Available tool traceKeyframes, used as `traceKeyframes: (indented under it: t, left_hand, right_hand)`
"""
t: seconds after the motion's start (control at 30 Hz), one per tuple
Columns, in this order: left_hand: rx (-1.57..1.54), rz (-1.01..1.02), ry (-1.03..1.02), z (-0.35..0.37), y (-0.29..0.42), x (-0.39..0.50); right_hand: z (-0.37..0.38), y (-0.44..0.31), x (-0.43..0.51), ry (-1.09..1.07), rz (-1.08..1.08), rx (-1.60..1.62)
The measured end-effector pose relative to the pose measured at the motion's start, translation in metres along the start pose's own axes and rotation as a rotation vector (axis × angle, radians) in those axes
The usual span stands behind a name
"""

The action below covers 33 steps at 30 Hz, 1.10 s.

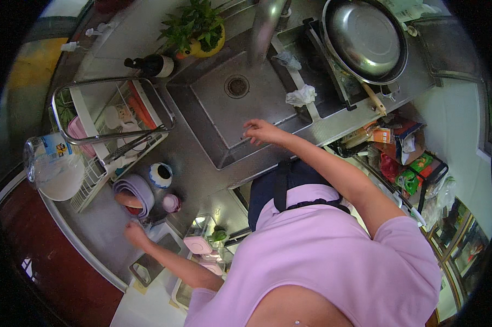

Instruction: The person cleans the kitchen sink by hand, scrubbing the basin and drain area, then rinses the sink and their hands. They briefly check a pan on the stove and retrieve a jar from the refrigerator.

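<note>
My right hand (pixel 264 132) hangs over the near part of the stainless steel sink (pixel 213 141), its fingers loosely bent and apart with nothing between them. My left hand (pixel 136 236) is at the counter's left side, fingers curled, beside a small crumpled piece of clear plastic (pixel 147 223). Whether the fingers grip that plastic I cannot tell. Just beyond it stands a lavender bowl-like container (pixel 144 189) with a reddish-brown rounded thing inside. A blue-and-white cup or jar (pixel 161 175) and a small pink jar (pixel 171 203) stand nearby.
A wire dish rack (pixel 86 190) with cups stands left, beside a large clear plastic bottle (pixel 45 159). White crumpled cloths (pixel 301 96) lie at the sink's right edge. A large steel pan (pixel 364 36) rests back right. Behind the sink are a dark bottle (pixel 150 65) and a potted plant (pixel 192 26).
</note>
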<state>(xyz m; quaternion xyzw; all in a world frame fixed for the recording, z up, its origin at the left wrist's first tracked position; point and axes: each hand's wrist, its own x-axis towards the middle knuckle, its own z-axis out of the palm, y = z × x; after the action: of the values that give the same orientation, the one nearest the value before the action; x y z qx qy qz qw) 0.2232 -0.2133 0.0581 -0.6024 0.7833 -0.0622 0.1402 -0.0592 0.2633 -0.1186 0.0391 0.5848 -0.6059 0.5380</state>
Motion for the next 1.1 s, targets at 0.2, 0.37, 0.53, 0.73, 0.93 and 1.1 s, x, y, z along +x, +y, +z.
traceKeyframes:
  t: [0.2, 0.37, 0.53, 0.73, 0.93, 1.1]
  left_hand:
    - [-1.45, 0.447, -0.933, 0.022, 0.231, -0.163]
    - [-1.482, 0.586, -1.061, 0.043, 0.371, -0.199]
    - [-1.588, 0.55, -1.246, 0.063, 0.416, -0.215]
    - [-1.465, 0.553, -0.934, 0.086, 0.433, -0.213]
    - [-1.559, 0.401, -0.996, 0.107, 0.44, -0.202]
    - [-1.498, 0.477, -0.972, 0.127, 0.449, -0.198]
  right_hand:
    - [0.029, -0.033, -0.009, -0.253, -0.158, 0.239]
    - [0.012, -0.055, 0.002, -0.014, -0.264, 0.232]
    - [-0.026, -0.062, 0.02, 0.212, -0.208, 0.247]
    - [-0.051, -0.048, 0.046, 0.365, -0.264, 0.145]
    - [-0.073, -0.021, 0.091, 0.408, -0.233, 0.099]
    - [-0.073, -0.033, 0.104, 0.364, -0.357, 0.093]
